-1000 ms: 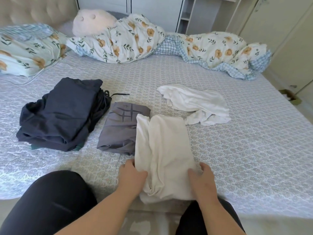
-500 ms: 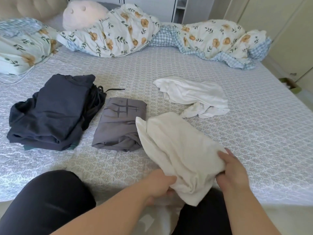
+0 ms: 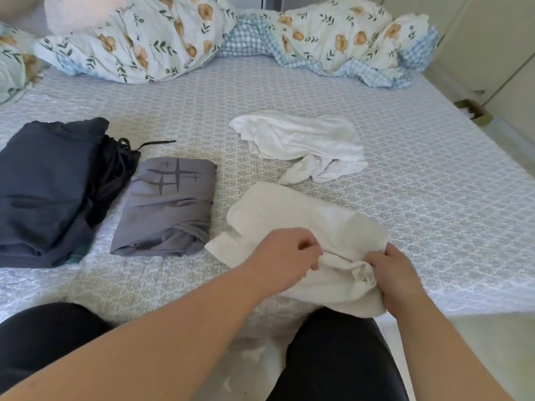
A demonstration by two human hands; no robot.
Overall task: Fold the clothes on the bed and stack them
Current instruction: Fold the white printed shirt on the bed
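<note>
Floral duvet (image 3: 333, 39) — plush toy (image 3: 72, 15)

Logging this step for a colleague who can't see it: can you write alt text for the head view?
Both hands, left hand and right hand, grip the near end of a cream cloth garment on the patterned bed. A folded grey shirt and navy stack lie left; a crumpled white garment lies beyond.

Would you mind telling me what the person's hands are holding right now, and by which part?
Both hands grip the cream garment at its bunched near end by the bed's edge: the left hand on its left side, the right hand on its right.
</note>
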